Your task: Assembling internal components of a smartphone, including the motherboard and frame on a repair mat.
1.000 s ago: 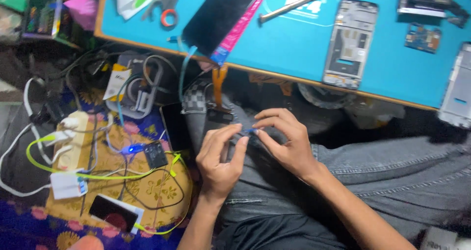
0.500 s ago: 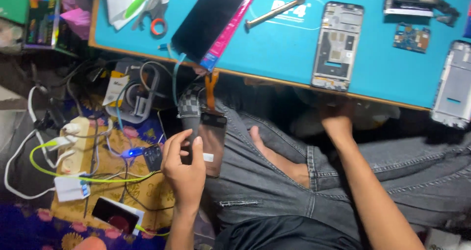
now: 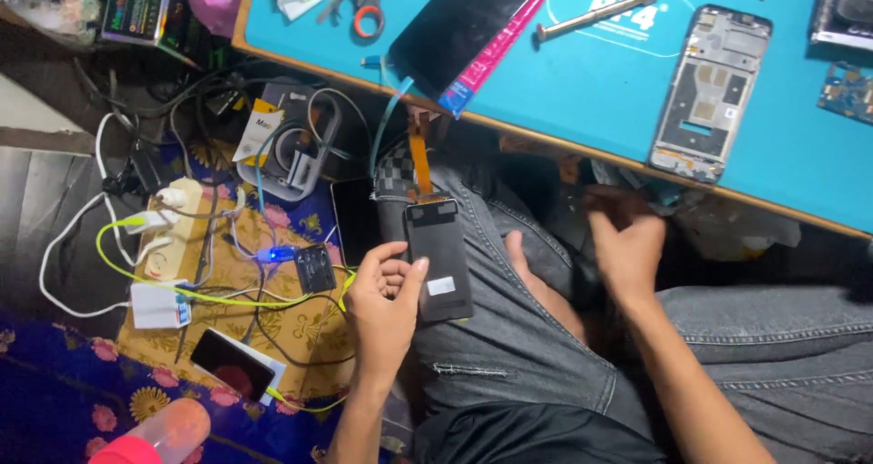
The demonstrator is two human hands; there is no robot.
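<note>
Low in the centre of the frame, the left hand (image 3: 386, 305) grips a dark rectangular phone screen panel (image 3: 438, 259) by its left edge, thumb on its face, the panel resting on the grey-jeaned thigh. Its orange ribbon cable (image 3: 419, 164) runs upward. The right hand (image 3: 626, 241) reaches under the turquoise work mat's (image 3: 582, 82) edge, fingers loosely curled, holding nothing visible.

Blue work mat (image 3: 582, 100), bare phone frame (image 3: 709, 91) beside screwdriver (image 3: 600, 14), dark phone (image 3: 464, 23) on pink sleeve, scissors (image 3: 364, 14), white power strip (image 3: 168, 232), floral cloth (image 3: 82, 400).
</note>
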